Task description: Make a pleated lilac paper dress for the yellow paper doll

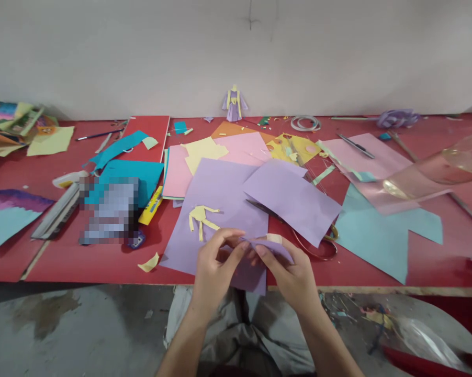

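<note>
Both of my hands pinch a small piece of purple paper [281, 251] just above the table's front edge. My left hand [220, 262] grips its left end between thumb and fingers, and my right hand [291, 269] grips its right side. A pale bandage-like strip wraps one right finger. Left of my hands, a yellow paper figure cutout [200, 214] lies on a large purple sheet [220, 183]. Another purple sheet [294, 196] partly covers a pair of scissors [333, 232]; one blade shows at its left edge.
A finished-looking purple and yellow paper doll [234, 103] stands against the wall. A yellow glue box [152, 205], teal paper [149, 175] and a ruler [57, 214] lie left. Light blue paper [377, 235], a pen [356, 146] and a clear bottle [436, 167] are right.
</note>
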